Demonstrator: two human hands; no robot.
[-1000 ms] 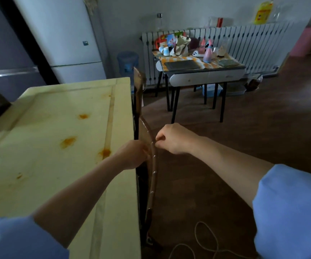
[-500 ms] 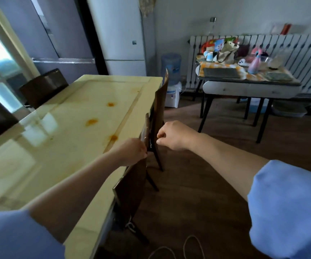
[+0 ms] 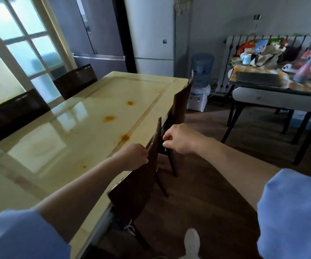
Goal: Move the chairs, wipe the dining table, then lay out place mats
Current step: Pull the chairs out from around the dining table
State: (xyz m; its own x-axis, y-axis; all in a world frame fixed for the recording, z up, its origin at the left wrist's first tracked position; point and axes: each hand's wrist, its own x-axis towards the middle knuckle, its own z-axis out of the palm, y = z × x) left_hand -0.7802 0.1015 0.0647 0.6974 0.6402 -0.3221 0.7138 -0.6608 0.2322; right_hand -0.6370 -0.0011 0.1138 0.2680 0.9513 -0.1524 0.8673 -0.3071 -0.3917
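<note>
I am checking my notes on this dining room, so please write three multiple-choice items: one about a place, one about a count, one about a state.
1. Where is the water dispenser?
A. beyond the far corner of the dining table
B. on the dining table
C. under the window

2. How many large orange stains are on the dining table?
A. none
B. three
C. seven

3. What are the hands doing?
A. hanging free
B. wiping
C. gripping the top of a chair back

Answers: 1 A, it stands on the floor by the wall. 2 B, three spots lie in a line. 3 C, the left hand and right hand are closed on the near chair.
</note>
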